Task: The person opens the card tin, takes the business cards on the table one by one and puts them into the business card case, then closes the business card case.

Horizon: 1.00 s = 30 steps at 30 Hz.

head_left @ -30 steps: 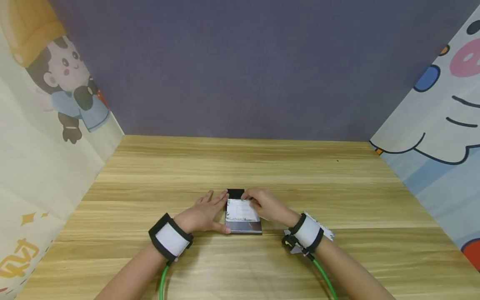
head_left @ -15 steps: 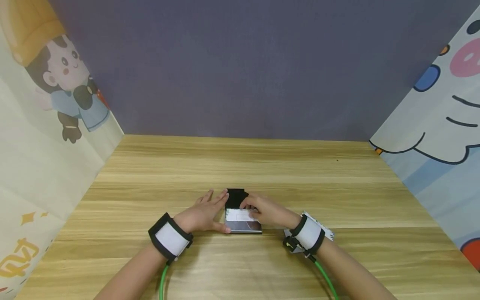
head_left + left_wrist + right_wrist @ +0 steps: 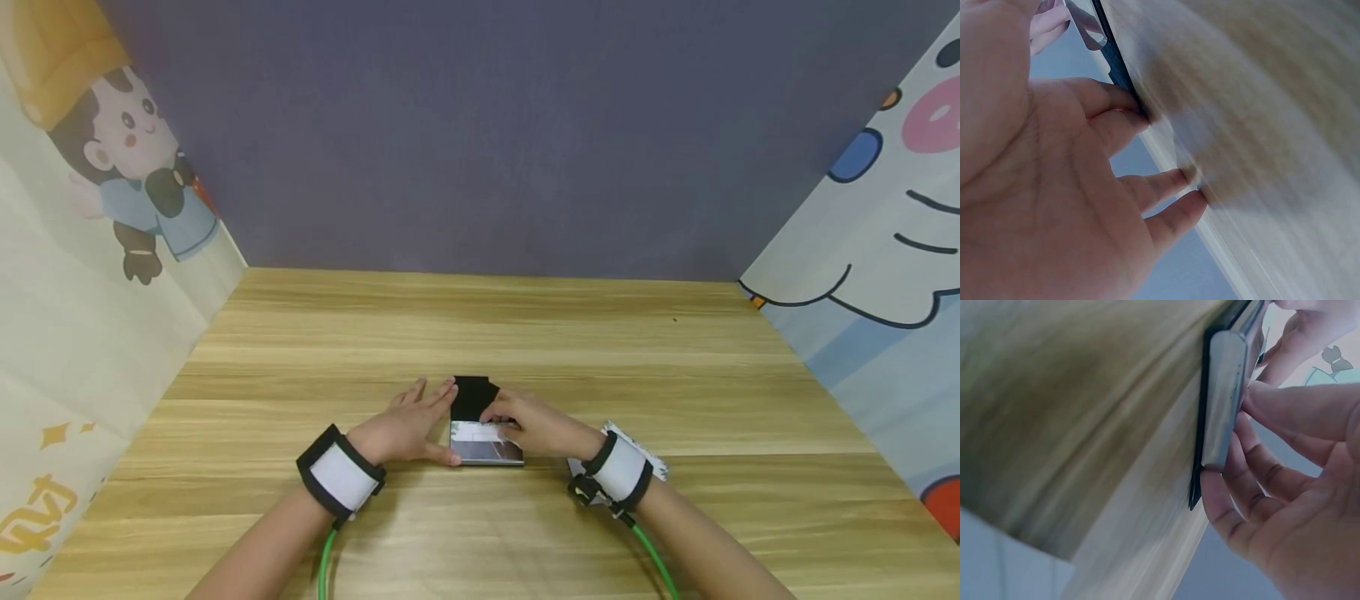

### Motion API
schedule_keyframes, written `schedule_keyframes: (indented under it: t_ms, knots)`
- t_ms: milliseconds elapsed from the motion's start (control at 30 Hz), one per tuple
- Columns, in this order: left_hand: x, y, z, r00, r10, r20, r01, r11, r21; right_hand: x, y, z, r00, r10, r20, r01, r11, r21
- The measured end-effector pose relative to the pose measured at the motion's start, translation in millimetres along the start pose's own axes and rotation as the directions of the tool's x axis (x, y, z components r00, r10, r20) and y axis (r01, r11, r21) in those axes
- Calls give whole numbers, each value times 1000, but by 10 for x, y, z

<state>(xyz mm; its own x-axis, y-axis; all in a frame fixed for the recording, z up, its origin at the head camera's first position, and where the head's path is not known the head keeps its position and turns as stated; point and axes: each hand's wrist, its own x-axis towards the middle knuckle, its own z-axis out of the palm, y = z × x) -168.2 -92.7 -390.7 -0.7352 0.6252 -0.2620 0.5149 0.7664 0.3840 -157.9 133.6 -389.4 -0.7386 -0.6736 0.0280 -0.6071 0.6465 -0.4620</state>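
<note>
A card case (image 3: 486, 452) with a shiny metallic front and a black lid (image 3: 471, 398) lies opened out on the table. A white card (image 3: 471, 431) with a leafy border is partly in its pocket, only a narrow strip showing. My right hand (image 3: 536, 423) pinches the card at its upper right; other fingers touch the case's side (image 3: 1222, 406) in the right wrist view. My left hand (image 3: 408, 431) lies spread along the left side, thumb at the lower corner and a fingertip by the lid. The left wrist view shows its fingertips against the black edge (image 3: 1124, 75).
Another leafy-bordered white card (image 3: 659, 468) lies partly hidden under my right wrist. Both wrists wear bands with green cables. The wooden table (image 3: 480, 325) meets a dark back wall (image 3: 480, 150) and printed side panels.
The white card has slid toward me, deeper into the case's pocket, uncovering more of the black lid. My right hand has come down with it. The left hand stays put.
</note>
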Motion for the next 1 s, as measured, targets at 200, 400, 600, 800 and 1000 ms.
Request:
schedule_keyframes:
  t_ms: [200, 400, 600, 800, 1000]
  knots:
    - [-1, 11, -7, 1000, -4, 8, 4, 1000, -3, -66, -7, -56, 998, 60, 10, -60, 997, 43]
    - [-11, 26, -18, 1000, -1, 5, 1, 1000, 2, -259, 52, -174, 997, 71, -7, -71, 995, 72]
    - [-21, 24, -18, 1000, 1, 7, -1, 1000, -2, -502, 205, -251, 990, 139, -14, -138, 988, 63]
    - [-24, 24, -17, 1000, 0, 12, 0, 1000, -10, -738, 322, -353, 966, 257, -26, -256, 966, 32]
    - [-25, 35, -27, 1000, 7, 13, -7, 1000, -14, -933, 356, -430, 937, 348, -24, -348, 937, -19]
